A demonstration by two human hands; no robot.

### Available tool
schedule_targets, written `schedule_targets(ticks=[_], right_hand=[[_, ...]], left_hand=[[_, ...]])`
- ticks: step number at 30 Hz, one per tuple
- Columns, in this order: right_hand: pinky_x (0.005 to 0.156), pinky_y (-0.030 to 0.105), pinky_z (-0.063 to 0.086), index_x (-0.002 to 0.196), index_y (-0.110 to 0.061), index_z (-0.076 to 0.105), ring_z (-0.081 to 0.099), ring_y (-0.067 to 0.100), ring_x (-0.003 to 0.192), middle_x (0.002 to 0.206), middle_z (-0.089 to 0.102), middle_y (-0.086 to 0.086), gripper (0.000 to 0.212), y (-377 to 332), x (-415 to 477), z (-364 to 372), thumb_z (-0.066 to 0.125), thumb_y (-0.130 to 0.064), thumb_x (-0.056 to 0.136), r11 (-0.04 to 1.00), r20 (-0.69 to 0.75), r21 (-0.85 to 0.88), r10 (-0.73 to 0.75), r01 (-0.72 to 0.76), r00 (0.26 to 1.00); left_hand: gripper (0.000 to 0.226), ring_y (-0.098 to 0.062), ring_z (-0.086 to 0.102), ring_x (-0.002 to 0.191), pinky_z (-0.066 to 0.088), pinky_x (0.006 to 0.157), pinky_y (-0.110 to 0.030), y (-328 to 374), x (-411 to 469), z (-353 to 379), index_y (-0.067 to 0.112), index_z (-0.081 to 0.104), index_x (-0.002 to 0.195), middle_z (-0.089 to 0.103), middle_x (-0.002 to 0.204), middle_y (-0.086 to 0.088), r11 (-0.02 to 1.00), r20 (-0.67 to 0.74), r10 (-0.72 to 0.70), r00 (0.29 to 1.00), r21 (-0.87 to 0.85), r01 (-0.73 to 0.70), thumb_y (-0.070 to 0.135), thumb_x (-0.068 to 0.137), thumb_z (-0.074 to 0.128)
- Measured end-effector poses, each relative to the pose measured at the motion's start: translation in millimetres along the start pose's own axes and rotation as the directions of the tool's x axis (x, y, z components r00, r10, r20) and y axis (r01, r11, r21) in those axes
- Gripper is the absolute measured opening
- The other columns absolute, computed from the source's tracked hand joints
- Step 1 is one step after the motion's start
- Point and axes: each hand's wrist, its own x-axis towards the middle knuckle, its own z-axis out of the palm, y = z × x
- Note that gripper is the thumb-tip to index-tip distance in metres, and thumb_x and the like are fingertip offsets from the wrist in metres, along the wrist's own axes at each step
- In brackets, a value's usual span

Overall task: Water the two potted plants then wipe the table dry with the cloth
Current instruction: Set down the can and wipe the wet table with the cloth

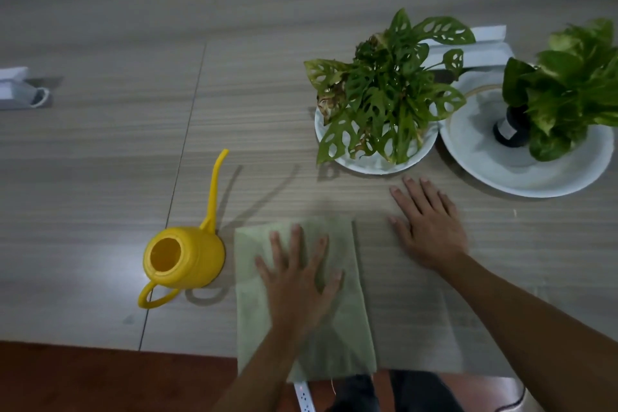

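Observation:
A pale green cloth (pixel 341 338) lies flat on the wooden table (pixel 100 150), reaching over the near edge. My left hand (pixel 299 281) presses on it with fingers spread. My right hand (pixel 426 221) lies flat on the bare table to the right of the cloth, just in front of the plants. A yellow watering can (pixel 187 257) with a long thin spout stands upright left of the cloth. Two leafy plants sit in white dishes: a holey-leaved one (pixel 384 94) and, further right, one in a dark pot (pixel 568 87).
A white dish (pixel 371 164) holds the nearer plant, a wider one (pixel 501 174) the right plant. White boxes (pixel 485 43) stand behind the plants. A white object with a cord (pixel 20 90) lies at far left. A power strip (pixel 304 395) lies below the table edge.

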Motion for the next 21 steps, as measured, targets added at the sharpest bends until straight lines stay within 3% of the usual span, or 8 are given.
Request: schedule_targets(ticks=[2, 4, 8, 10, 15, 19, 21], right_hand=[[0.123, 0.045, 0.010, 0.156, -0.038, 0.011, 0.000, 0.019, 0.153, 0.166, 0.005, -0.008, 0.061, 0, 0, 0, 0.016, -0.059, 0.098, 1.000, -0.005, 0.003, 0.000, 0.000, 1.000], [0.122, 0.046, 0.011, 0.155, -0.037, 0.013, 0.001, 0.019, 0.153, 0.166, 0.007, -0.007, 0.061, 0, 0, -1, 0.017, -0.057, 0.099, 1.000, -0.014, 0.011, -0.009, 0.010, 1.000], [0.122, 0.046, 0.012, 0.156, -0.035, 0.015, 0.003, 0.020, 0.153, 0.166, 0.010, -0.006, 0.058, 0, 0, -1, 0.016, -0.053, 0.100, 1.000, -0.028, 0.000, -0.021, 0.021, 0.999], [0.122, 0.045, 0.011, 0.156, -0.036, 0.015, 0.002, 0.019, 0.153, 0.166, 0.010, -0.007, 0.057, -1, 0, -2, 0.017, -0.052, 0.101, 1.000, -0.031, 0.014, -0.023, 0.023, 0.999], [0.121, 0.045, 0.013, 0.154, -0.037, 0.018, 0.005, 0.019, 0.153, 0.165, 0.013, -0.008, 0.058, -1, 0, -2, 0.018, -0.053, 0.098, 1.000, -0.031, 0.029, -0.007, 0.008, 0.999], [0.120, 0.046, 0.015, 0.155, -0.035, 0.019, 0.008, 0.020, 0.153, 0.165, 0.015, -0.006, 0.060, 0, 3, -3, 0.023, -0.050, 0.097, 0.999, -0.036, 0.037, -0.012, 0.013, 0.999], [0.120, 0.046, 0.015, 0.155, -0.029, 0.023, 0.011, 0.020, 0.152, 0.164, 0.019, -0.004, 0.062, -2, 1, -2, 0.025, -0.050, 0.096, 0.999, -0.048, 0.037, -0.013, 0.015, 0.999]], left_hand=[[0.074, -0.047, 0.004, 0.156, 0.011, 0.113, -0.079, 21, -26, 11, 0.051, 0.021, 0.159, 0.010, 0.174, -0.003, 0.994, 0.052, 0.105, 0.993, -0.027, -0.104, 0.080, 0.092, 0.032], [0.072, -0.047, 0.003, 0.156, 0.011, 0.113, -0.078, 33, 2, 15, 0.053, 0.023, 0.158, 0.008, 0.174, -0.002, 0.982, 0.004, 0.188, 0.982, -0.020, -0.188, 0.080, 0.092, 0.031], [0.071, -0.045, 0.007, 0.156, 0.013, 0.113, -0.077, 4, 85, -17, 0.050, 0.029, 0.156, 0.017, 0.172, -0.004, 1.000, 0.006, -0.027, 1.000, 0.011, 0.027, 0.078, 0.091, 0.035], [0.073, -0.045, 0.010, 0.156, 0.016, 0.112, -0.076, -9, 73, -19, 0.046, 0.031, 0.157, 0.018, 0.172, -0.007, 0.996, -0.007, -0.086, 0.996, 0.028, 0.086, 0.077, 0.092, 0.037], [0.077, -0.044, 0.004, 0.157, 0.014, 0.113, -0.075, 27, -6, 1, 0.050, 0.029, 0.157, 0.016, 0.172, -0.005, 0.998, 0.058, 0.049, 0.997, -0.034, -0.047, 0.072, 0.085, 0.049], [0.078, -0.033, -0.019, 0.156, -0.001, 0.118, -0.070, 70, 56, -4, 0.044, 0.014, 0.162, -0.010, 0.172, 0.008, 0.988, 0.093, 0.135, 0.986, -0.091, -0.127, 0.068, 0.092, 0.037], [0.075, -0.032, -0.019, 0.157, -0.003, 0.118, -0.070, 65, 97, -17, 0.042, 0.010, 0.163, -0.011, 0.172, 0.009, 0.996, 0.114, 0.086, 0.990, -0.042, -0.081, 0.070, 0.094, 0.028]])
